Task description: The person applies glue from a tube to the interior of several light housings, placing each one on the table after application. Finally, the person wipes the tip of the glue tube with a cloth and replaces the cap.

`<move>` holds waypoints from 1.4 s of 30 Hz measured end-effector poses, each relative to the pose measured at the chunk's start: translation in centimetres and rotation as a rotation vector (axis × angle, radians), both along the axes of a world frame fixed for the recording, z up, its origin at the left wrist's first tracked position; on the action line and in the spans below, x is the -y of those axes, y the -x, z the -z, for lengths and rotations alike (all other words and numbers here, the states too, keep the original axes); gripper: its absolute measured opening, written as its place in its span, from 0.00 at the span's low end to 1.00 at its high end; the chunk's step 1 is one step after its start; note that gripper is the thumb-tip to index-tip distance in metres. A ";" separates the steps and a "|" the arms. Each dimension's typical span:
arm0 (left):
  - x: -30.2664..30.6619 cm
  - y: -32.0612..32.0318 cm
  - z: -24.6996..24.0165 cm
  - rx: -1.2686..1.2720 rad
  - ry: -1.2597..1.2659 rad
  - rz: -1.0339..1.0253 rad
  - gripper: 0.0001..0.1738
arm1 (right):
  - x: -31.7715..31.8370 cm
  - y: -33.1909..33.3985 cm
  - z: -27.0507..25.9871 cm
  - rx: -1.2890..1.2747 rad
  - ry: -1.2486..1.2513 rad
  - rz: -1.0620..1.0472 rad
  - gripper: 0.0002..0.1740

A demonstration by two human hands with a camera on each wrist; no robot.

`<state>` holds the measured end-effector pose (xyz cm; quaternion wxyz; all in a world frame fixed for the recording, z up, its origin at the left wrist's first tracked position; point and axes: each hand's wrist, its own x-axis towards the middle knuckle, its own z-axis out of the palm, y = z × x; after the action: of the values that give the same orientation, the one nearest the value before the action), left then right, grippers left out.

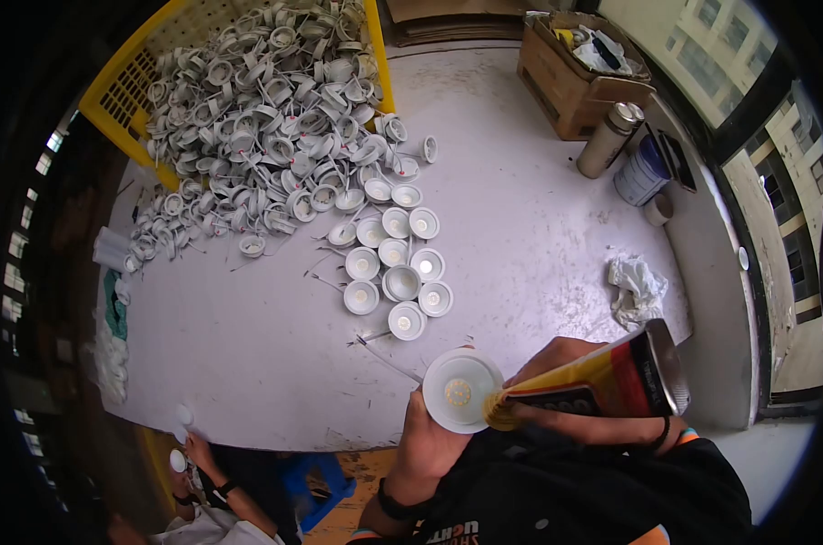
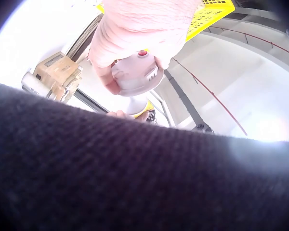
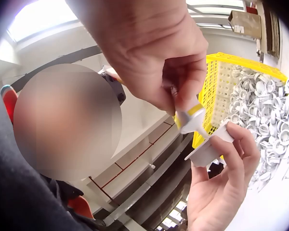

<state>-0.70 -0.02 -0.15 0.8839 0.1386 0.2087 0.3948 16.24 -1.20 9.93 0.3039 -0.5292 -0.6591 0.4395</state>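
My left hand (image 1: 434, 447) holds a white round downlight (image 1: 441, 386) by its outside, with its face and yellow LED dots turned up. A wire trails from it toward the table. My right hand (image 3: 154, 53) grips a yellow, red and black container (image 1: 602, 377) with a silver end, tilted over the light. In the right wrist view its pale tapered nozzle (image 3: 192, 122) points down right at the light's rim. The left wrist view shows my fingers (image 2: 108, 79) around the light's body. Several similar downlights (image 1: 402, 283) stand face up on the table just ahead.
A yellow crate (image 1: 112, 104) spills a large pile of downlights (image 1: 275, 136) at the back left. On the right are a cardboard box (image 1: 557, 86), thermos (image 1: 604, 145), blue-white tin (image 1: 641, 173) and crumpled plastic (image 1: 637, 289). Another person's hands (image 1: 201, 456) show at lower left.
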 end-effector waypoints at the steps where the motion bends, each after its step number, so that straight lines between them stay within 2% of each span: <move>1: 0.0 -0.1 -0.1 -0.003 -0.001 0.000 0.42 | 0.0 0.2 0.4 -0.239 0.066 0.036 0.14; 3: -0.1 -0.4 -0.2 0.012 0.014 0.017 0.41 | -0.2 1.2 0.5 -0.301 0.146 0.079 0.12; 5: -0.2 -0.6 0.2 0.010 -0.001 0.033 0.41 | -0.5 2.0 1.7 -0.574 0.242 0.247 0.09; 6: -0.2 -0.7 0.4 0.012 -0.017 0.050 0.40 | -0.7 2.2 2.6 -0.560 0.125 0.234 0.12; 7: -0.2 -0.8 0.3 0.011 -0.016 0.049 0.40 | -0.9 2.4 2.9 -0.561 0.126 0.234 0.12; 9: -0.2 -1.1 0.0 -0.004 -0.019 0.031 0.39 | -1.3 2.7 3.4 -0.535 0.040 0.343 0.12; 14: -0.4 -1.0 0.7 0.003 0.023 0.025 0.38 | -1.8 2.5 4.5 -0.503 -0.003 0.352 0.13; 16: -0.6 -0.6 0.9 0.037 -0.034 -0.021 0.35 | -1.5 2.3 4.6 -0.711 -0.021 0.410 0.13; 17: -0.8 -0.1 1.6 0.031 -0.034 -0.036 0.35 | -1.4 2.0 4.7 -0.717 -0.013 0.396 0.13; 19: -1.8 1.5 3.8 -0.132 0.147 -0.274 0.31 | -1.3 1.2 4.8 -0.778 0.013 0.512 0.13; 20: -2.6 2.6 4.7 -0.129 0.164 -0.368 0.26 | -1.3 0.9 5.3 -0.783 0.009 0.559 0.13; 22: -3.8 5.7 7.8 -0.191 0.126 -0.481 0.25 | -1.2 0.2 5.8 -0.721 0.042 0.613 0.13; 28: -7.6 16.3 18.9 -0.482 0.250 -0.606 0.25 | -1.7 0.0 6.5 -0.700 0.109 0.623 0.13; 30: -8.7 18.4 20.6 -0.782 0.270 -0.648 0.27 | -2.0 0.1 6.5 -0.690 0.128 0.612 0.13; 31: -9.3 19.2 20.7 -0.783 0.269 -0.650 0.27 | -2.2 0.0 6.5 -0.669 0.126 0.606 0.13; 33: -10.7 20.0 20.7 -1.117 0.347 -0.683 0.27 | -2.6 0.0 6.7 -0.648 0.126 0.601 0.13; 34: -11.2 19.9 20.5 -1.119 0.350 -0.683 0.27 | -2.7 -0.1 6.8 -0.655 0.127 0.615 0.13; 36: -12.2 19.6 20.2 -2.002 0.288 -0.845 0.25 | -3.0 -0.1 7.0 -0.662 0.132 0.629 0.12; 37: -12.8 19.1 20.5 -2.004 0.290 -0.848 0.25 | -3.2 -0.1 7.1 -0.660 0.134 0.641 0.12; 39: -13.3 17.0 21.5 -1.572 -0.313 -0.930 0.23 | -3.8 0.0 7.2 -0.665 0.147 0.641 0.12; 41: -14.2 13.6 20.8 -1.443 -0.281 -0.503 0.22 | -4.3 0.2 7.4 -0.655 0.156 0.675 0.13; 42: -14.9 12.2 21.5 -1.470 -0.284 -0.432 0.22 | -4.6 0.1 7.5 -0.664 0.160 0.665 0.14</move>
<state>-12.95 14.85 -21.60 0.3958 0.4328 0.7110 0.3879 16.12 3.37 2.41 0.5805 -0.5639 -0.2852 0.5134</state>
